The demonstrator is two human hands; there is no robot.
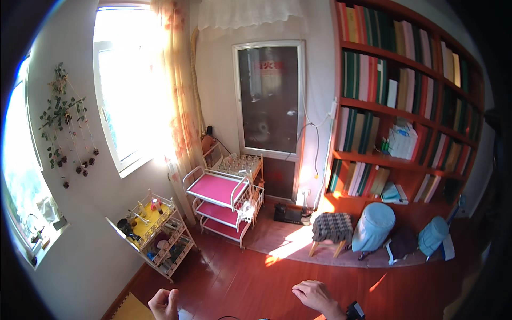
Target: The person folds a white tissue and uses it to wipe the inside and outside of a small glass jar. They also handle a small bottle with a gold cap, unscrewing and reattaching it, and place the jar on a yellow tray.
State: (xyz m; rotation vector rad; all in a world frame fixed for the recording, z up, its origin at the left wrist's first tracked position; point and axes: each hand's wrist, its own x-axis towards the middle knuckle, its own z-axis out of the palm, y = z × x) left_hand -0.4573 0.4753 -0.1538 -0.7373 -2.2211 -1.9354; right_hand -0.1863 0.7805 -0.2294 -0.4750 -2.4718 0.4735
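At the bottom edge, my left hand (164,304) is curled into a fist with the thumb on top, and nothing shows in it. To its right, my right hand (314,296) reaches in from below with its back upward. Its fingers are bent and held together, with no object visible in them. A dark band (354,310) sits on the right wrist. Both hands hang above the reddish wooden floor (240,285), apart from each other and touching nothing I can see. Between them, at the lower edge, a bit of thin black cable (228,318) shows.
A white cart with a yellow top (144,224) stands left, a pink-shelved trolley (218,192) ahead. Along the right wall are a tall bookcase (386,104), a plaid-covered stool (332,226) and blue-covered stools (375,226). A yellow mat (132,309) lies lower left.
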